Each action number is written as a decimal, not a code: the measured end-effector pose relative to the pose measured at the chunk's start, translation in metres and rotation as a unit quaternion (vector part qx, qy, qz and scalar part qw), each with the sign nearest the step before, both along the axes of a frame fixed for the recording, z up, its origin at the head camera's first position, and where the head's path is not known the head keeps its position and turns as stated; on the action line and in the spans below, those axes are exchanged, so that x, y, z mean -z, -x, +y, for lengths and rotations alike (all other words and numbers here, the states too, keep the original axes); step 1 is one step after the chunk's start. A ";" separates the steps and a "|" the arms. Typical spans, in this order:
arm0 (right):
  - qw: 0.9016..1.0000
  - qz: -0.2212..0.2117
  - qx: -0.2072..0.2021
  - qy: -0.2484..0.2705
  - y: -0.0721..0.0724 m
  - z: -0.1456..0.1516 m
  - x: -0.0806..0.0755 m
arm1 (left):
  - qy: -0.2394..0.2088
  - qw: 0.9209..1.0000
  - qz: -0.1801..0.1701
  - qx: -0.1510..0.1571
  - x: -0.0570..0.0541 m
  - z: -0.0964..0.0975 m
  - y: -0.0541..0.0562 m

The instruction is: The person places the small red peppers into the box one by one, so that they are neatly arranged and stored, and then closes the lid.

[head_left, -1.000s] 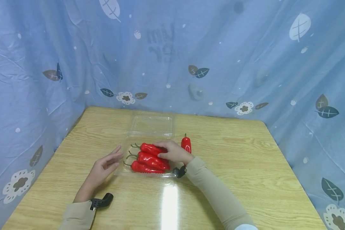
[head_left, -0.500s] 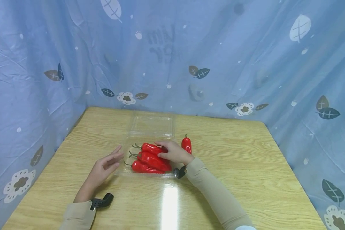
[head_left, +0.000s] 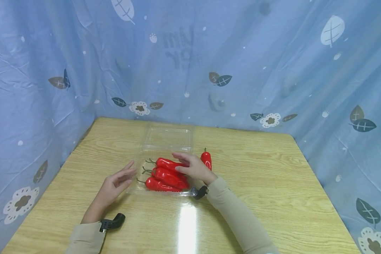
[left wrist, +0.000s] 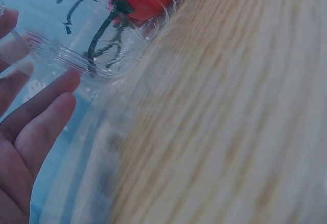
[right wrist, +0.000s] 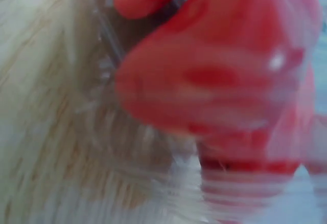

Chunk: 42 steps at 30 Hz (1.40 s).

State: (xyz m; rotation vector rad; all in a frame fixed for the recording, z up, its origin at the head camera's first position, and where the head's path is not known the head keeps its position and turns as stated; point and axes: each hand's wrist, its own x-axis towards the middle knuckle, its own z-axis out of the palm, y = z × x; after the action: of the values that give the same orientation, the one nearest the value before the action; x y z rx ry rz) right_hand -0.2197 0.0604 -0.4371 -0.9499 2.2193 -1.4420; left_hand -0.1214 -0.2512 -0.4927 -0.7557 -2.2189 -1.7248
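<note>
Several glossy red chili peppers point(head_left: 169, 178) lie in a clear plastic clamshell box point(head_left: 158, 193), stems to the left. Some rest on top of others. Above their right ends is my right hand point(head_left: 195, 168), fingers fairly straight, gripping none of them; whether it still touches one I cannot tell. My left hand point(head_left: 114, 185) stands by the box's left side, fingers extended; in the left wrist view its fingertips point(left wrist: 69, 81) are close to the clear wall. Peppers point(right wrist: 214, 70) fill the right wrist view, blurred, with the hand unseen. A lone chili pepper point(head_left: 206, 158) lies right of the box, partly hidden by my right hand.
The box's clear lid point(head_left: 168, 137) lies folded back behind it. All this is on a wooden table point(head_left: 266, 176). A blue patterned curtain point(head_left: 190, 63) hangs along the table's back and sides.
The right hand first stayed on the peppers while an upper one shifted slightly right, then its fingers straightened and rose a little off them. The left hand has kept still.
</note>
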 end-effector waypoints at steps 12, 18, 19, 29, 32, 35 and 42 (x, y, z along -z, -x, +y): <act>0.995 -0.003 0.061 0.073 -0.011 0.036 -0.026 | 0.010 1.000 -0.001 -0.005 0.001 -0.001 0.001; 0.988 -0.006 0.130 0.085 -0.001 0.063 0.002 | 0.010 1.000 -0.004 -0.005 0.001 -0.001 0.001; 0.986 -0.010 0.141 0.087 -0.001 0.067 0.005 | 0.011 1.000 -0.003 -0.006 0.001 -0.001 0.001; 0.961 -0.076 0.239 0.119 -0.002 0.091 0.033 | 0.017 1.000 -0.002 -0.011 0.004 -0.002 0.001; 0.958 -0.080 0.251 0.112 -0.001 0.093 0.037 | 0.014 1.000 -0.003 -0.010 0.004 -0.002 0.001; 0.956 -0.080 0.264 0.105 0.000 0.093 0.039 | 0.012 1.000 -0.004 -0.007 0.004 -0.002 0.001; 0.960 -0.087 0.258 0.064 0.001 0.093 0.048 | 0.017 1.000 -0.002 -0.010 0.003 -0.002 0.002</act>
State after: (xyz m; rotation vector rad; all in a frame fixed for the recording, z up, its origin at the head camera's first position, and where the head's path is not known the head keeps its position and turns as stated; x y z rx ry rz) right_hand -0.2211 0.1537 -0.4851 -0.2561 2.3621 -1.8212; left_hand -0.1230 -0.2534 -0.4958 -0.7350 -2.2567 -1.6849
